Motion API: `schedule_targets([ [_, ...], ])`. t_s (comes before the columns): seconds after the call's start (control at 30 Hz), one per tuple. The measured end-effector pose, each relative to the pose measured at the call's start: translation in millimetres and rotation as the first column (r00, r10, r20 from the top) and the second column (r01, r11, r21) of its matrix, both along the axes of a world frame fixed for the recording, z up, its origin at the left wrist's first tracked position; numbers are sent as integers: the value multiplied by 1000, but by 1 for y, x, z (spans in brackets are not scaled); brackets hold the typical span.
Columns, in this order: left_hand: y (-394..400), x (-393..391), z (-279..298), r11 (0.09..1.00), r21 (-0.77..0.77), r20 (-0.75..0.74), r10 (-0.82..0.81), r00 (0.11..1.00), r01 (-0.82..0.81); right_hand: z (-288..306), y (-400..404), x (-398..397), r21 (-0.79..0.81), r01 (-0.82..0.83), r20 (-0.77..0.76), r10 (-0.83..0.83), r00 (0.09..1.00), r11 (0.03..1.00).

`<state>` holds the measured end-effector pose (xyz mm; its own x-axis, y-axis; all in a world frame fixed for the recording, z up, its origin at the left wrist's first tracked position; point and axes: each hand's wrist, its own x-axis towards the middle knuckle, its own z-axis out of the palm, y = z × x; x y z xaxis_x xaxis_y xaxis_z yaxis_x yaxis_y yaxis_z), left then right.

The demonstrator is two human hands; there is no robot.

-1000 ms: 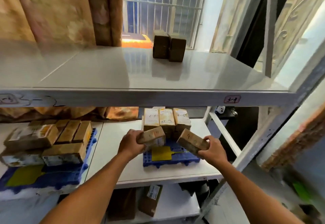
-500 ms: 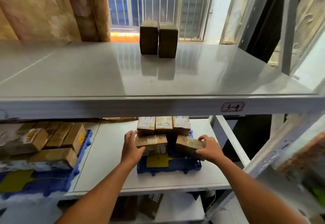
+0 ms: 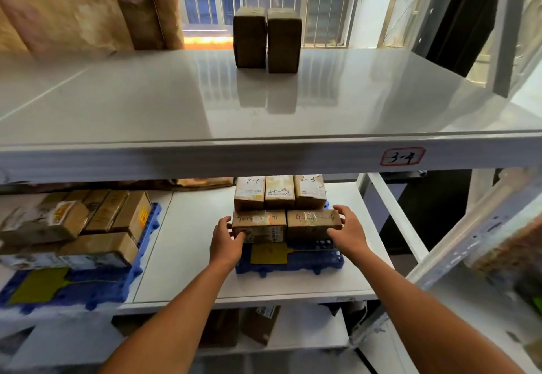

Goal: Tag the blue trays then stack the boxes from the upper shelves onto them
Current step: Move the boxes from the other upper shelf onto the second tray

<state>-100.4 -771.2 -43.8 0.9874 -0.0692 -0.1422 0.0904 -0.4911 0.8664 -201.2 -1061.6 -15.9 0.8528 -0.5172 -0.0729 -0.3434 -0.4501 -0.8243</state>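
Observation:
On the middle shelf lies a blue tray [image 3: 311, 262] with a yellow tag [image 3: 268, 253] on its front. Three cardboard boxes [image 3: 280, 193] stand in a row at its back. In front of them lie two more side by side. My left hand [image 3: 227, 238] grips the left front box [image 3: 261, 225] at its left end. My right hand [image 3: 347, 228] grips the right front box [image 3: 312, 224] at its right end. Both boxes rest flat on the tray. Two brown boxes [image 3: 267, 40] stand upright at the back of the upper shelf [image 3: 146, 103].
A second blue tray [image 3: 96, 285] at the left carries several boxes and a yellow tag [image 3: 38, 285]. The shelf edge bears a label "3-4" [image 3: 402, 156]. White shelf posts and a diagonal brace [image 3: 396, 218] stand to the right. More boxes sit on the lowest shelf.
Both hands have brought the two front boxes down from a tilted hold to lie flat, side by side, on the blue tray. The camera has tilted and moved closer.

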Motion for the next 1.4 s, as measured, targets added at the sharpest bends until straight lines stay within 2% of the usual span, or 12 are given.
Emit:
schedule_targets([
  [0.13, 2, 7, 2, 1000, -18, 7, 18, 1000, -18, 2, -7, 9, 176, 58, 30, -64, 997, 983],
  [0.2, 2, 17, 7, 992, -125, -67, 26, 997, -34, 5, -10, 19, 274, 92, 26, -103, 994, 957],
  [0.3, -5, 34, 19, 953, -301, -176, -12, 984, -42, 11, -13, 39, 306, 101, -3, -105, 994, 947],
  [0.47, -28, 49, 31, 939, -337, -248, -15, 969, -72, 10, -15, 62, 371, 112, -87, -85, 993, 922],
  [0.63, -37, 43, 33, 947, -315, -243, -23, 970, -56, 4, -16, 65, 312, 132, -136, -93, 986, 941],
  [0.8, -39, 42, 32, 951, -303, -251, -15, 968, -64, 7, -17, 62, 362, 133, -126, -93, 988, 923],
  [1.17, -29, 42, 33, 959, -278, -238, -10, 971, -58, 17, -12, 58, 327, 88, -116, -52, 992, 941],
  [1.3, -18, 35, 41, 963, -248, -213, 51, 976, -105, 23, -9, 52, 295, 77, -94, -51, 994, 952],
  [1.4, -1, 27, 54, 976, -168, -198, 103, 975, -138, 33, -5, 38, 206, 99, -85, -83, 993, 974],
])
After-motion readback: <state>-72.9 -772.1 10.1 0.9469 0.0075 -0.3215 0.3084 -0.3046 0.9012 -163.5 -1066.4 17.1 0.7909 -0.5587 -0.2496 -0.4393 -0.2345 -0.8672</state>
